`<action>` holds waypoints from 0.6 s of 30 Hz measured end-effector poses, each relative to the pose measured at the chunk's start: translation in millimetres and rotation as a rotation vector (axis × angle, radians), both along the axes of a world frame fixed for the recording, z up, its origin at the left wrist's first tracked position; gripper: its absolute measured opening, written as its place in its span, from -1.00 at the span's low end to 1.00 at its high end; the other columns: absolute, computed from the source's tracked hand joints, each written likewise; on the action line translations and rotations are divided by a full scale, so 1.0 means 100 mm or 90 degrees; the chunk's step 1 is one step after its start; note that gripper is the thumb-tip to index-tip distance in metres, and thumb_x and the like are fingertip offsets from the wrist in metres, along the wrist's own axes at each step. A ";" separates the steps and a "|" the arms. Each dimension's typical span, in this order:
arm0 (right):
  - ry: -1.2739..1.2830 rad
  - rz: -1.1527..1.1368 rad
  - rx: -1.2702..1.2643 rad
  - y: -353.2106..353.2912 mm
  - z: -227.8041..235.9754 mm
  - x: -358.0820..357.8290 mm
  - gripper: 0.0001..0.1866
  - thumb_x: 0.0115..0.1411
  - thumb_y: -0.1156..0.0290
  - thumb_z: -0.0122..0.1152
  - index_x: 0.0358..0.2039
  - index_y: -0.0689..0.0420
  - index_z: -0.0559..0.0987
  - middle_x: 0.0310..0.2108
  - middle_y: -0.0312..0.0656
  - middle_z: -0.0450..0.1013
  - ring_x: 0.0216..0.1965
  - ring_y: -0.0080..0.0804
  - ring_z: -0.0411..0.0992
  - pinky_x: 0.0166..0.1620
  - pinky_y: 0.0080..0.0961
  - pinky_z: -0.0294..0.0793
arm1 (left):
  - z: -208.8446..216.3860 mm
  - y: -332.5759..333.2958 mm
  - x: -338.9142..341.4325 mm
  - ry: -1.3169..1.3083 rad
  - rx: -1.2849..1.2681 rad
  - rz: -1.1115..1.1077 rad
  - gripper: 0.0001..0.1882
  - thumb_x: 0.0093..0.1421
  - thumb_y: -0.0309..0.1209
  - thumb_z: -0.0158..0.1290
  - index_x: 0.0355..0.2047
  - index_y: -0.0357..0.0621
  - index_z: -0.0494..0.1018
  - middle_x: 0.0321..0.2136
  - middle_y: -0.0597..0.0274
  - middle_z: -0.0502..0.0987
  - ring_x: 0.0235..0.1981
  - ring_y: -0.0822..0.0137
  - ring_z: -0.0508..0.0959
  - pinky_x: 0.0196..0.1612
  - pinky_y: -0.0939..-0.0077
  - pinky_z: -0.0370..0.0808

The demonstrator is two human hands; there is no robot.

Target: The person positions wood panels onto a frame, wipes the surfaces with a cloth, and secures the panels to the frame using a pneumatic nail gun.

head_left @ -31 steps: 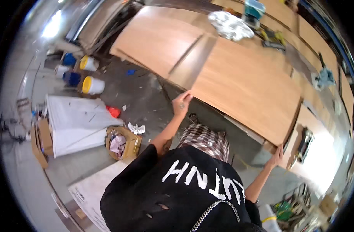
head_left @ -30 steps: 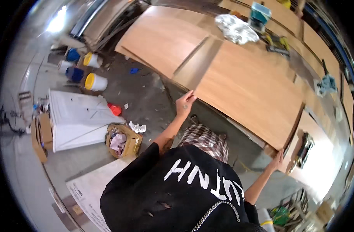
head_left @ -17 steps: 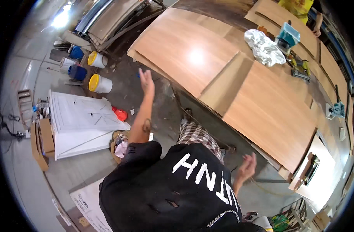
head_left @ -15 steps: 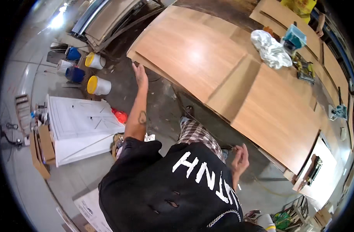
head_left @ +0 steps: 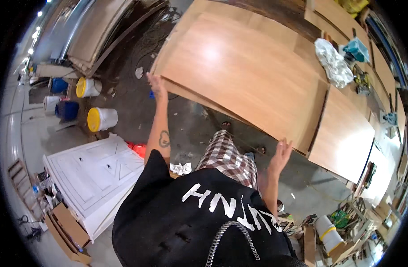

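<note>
A wide, pale brown wood-grain sheet lies on top of other boards on the worktable in front of me. My left hand is at the sheet's left corner, its stretched fingers against or right beside the edge; blur hides the exact contact. At the near edge, towards the right, my right hand is raised with its fingers extended and apart, the tips at the sheet's rim. A second wood-grain sheet lies to the right, beyond a narrow strip of lower board.
White cloth, a teal container and a yellowish tool sit on the table's far right. Yellow-lidded buckets stand on the floor at left, near a white panelled piece. Scrap and a white roll lie at lower right.
The wood-grain sheet has shifted right, narrowing the strip between it and the second sheet. My right hand has risen to its near edge, and my left hand has stayed by its left corner.
</note>
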State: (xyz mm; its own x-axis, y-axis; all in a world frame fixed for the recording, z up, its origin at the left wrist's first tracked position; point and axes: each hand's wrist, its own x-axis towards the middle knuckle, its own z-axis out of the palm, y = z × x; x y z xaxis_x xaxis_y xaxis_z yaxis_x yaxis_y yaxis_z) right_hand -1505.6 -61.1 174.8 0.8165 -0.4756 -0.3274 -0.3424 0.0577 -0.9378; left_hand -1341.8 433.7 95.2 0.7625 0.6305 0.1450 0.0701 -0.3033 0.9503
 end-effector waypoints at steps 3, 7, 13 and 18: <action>0.002 -0.072 0.018 -0.08 0.02 -0.09 -0.30 0.32 0.32 0.02 0.31 0.32 -0.06 0.24 0.10 0.15 0.25 -0.25 0.15 0.25 -0.37 0.12 | 0.34 -0.39 -0.11 0.021 -0.032 -0.029 -0.34 0.35 -0.13 -0.21 0.29 -0.34 -0.07 0.28 -0.06 0.10 0.24 0.12 0.19 0.25 0.38 0.07; 0.007 -0.096 0.037 -0.17 0.00 -0.18 -0.35 0.33 0.31 0.01 0.30 0.30 0.00 0.24 -0.01 0.17 0.22 -0.29 0.19 0.18 -0.36 0.19 | 0.41 -0.32 -0.56 0.035 -0.134 -0.004 -0.37 0.33 -0.34 -0.16 0.31 -0.31 -0.11 0.15 -0.01 0.32 0.15 0.20 0.30 0.21 0.45 0.13; -0.047 -0.154 0.122 -0.28 -0.14 -0.28 -0.40 0.28 0.32 0.08 0.25 0.24 0.13 -0.01 -0.17 0.37 0.03 -0.42 0.32 0.09 -0.34 0.30 | 0.47 -0.37 -0.89 -0.050 -0.284 -0.024 -0.28 0.23 -0.60 -0.23 0.34 -0.25 -0.27 0.03 0.12 0.48 0.10 0.42 0.35 0.24 0.54 0.05; -0.075 -0.184 0.106 -0.43 -0.28 -0.36 -0.49 0.27 0.29 0.12 0.12 0.28 0.24 -0.10 -0.15 0.41 -0.12 -0.39 0.40 0.00 -0.41 0.39 | 0.37 -0.34 -1.03 -0.081 -0.210 -0.008 -0.68 0.23 -0.42 -0.06 -0.07 -0.31 0.49 0.18 0.13 0.11 0.13 0.26 0.26 0.23 0.49 0.05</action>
